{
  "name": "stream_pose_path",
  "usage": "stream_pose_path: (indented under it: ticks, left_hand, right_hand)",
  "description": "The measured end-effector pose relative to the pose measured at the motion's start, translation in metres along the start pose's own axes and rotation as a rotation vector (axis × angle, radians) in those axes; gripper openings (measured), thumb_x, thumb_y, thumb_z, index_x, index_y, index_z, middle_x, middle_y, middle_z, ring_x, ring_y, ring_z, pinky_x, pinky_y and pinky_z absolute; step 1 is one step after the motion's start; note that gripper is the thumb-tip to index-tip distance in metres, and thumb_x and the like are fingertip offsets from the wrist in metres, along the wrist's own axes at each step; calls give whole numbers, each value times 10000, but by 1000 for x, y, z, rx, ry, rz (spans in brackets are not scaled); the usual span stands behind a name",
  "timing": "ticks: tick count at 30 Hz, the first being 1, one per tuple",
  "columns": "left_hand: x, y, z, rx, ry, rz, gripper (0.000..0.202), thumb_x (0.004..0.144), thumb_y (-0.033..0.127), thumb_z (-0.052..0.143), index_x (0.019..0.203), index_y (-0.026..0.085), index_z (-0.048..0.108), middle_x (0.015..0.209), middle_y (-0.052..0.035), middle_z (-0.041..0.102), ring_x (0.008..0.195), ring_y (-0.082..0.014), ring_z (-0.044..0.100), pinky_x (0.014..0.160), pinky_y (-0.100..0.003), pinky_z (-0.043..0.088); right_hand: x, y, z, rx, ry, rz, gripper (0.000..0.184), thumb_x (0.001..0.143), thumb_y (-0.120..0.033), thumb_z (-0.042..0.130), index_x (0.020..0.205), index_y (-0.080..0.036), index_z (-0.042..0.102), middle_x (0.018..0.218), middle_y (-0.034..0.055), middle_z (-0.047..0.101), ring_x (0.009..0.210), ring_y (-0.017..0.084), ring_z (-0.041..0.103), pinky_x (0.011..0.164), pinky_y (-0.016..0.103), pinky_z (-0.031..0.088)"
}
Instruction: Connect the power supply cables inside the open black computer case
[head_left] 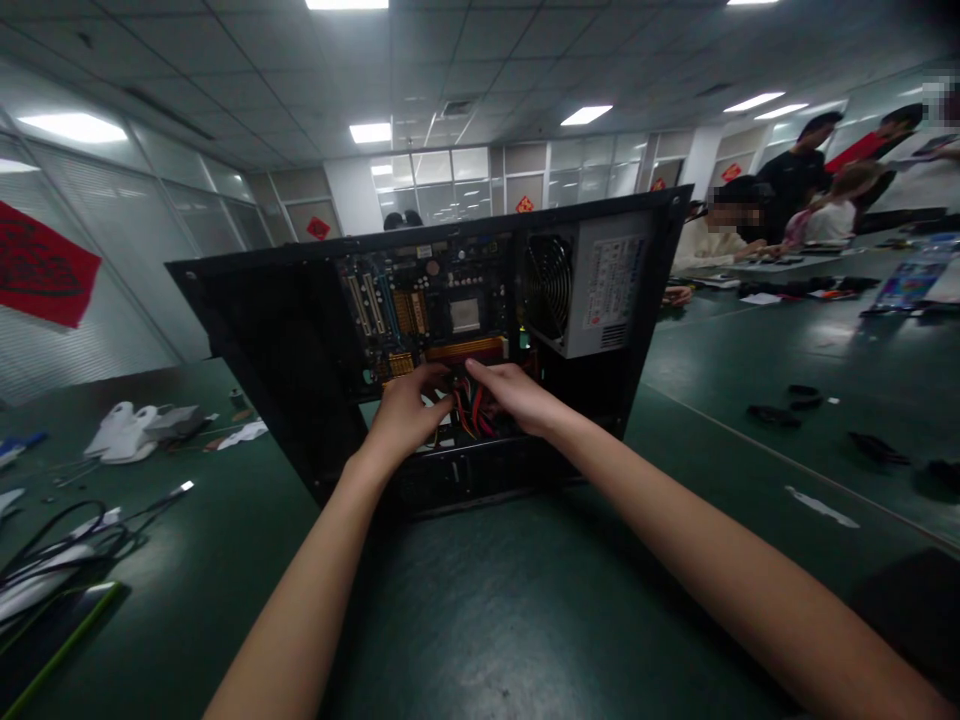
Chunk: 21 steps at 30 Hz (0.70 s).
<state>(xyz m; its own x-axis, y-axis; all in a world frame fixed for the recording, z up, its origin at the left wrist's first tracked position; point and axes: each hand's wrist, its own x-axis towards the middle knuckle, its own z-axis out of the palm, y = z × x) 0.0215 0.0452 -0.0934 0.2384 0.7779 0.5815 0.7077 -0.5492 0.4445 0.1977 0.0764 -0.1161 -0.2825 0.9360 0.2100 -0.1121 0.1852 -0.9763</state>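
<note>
An open black computer case (pixel 262 340) stands on the table in front of me, its inside facing me. My right hand (pixel 521 395) is closed around a bundle of red, black and yellow power cables (pixel 471 410) low in the case. From the other side, my left hand (pixel 405 412) curls its fingers and thumb onto the same bundle; its fingertips are partly hidden. Just above both hands is the motherboard (pixel 435 275), with gold and orange slots along its lower part. A grey power supply (pixel 607 290) with a black fan sits at the case's upper right.
On the green table (pixel 480 610), black cables (pixel 90 545) and a green-edged dark device (pixel 64 650) lie at left. White and grey parts (pixel 142 430) are farther back. Small black pieces (pixel 776 414) are scattered at right. Other people (pixel 802 170) are around the table at far right.
</note>
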Motion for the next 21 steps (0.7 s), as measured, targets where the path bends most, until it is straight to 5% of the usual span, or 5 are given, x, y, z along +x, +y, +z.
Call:
stream_pose_path:
  ticks: [21]
  left_hand:
    - [-2, -2, -2, -3, 42, 17, 382, 804, 180, 614, 1173, 209, 709, 988, -25, 759, 877, -181, 693, 792, -269, 532]
  right_hand:
    - [-5, -5, 3, -91, -124, -91, 573, 729, -729, 640, 617, -170, 581, 539, -8, 567, 482, 101, 501, 460, 227, 379]
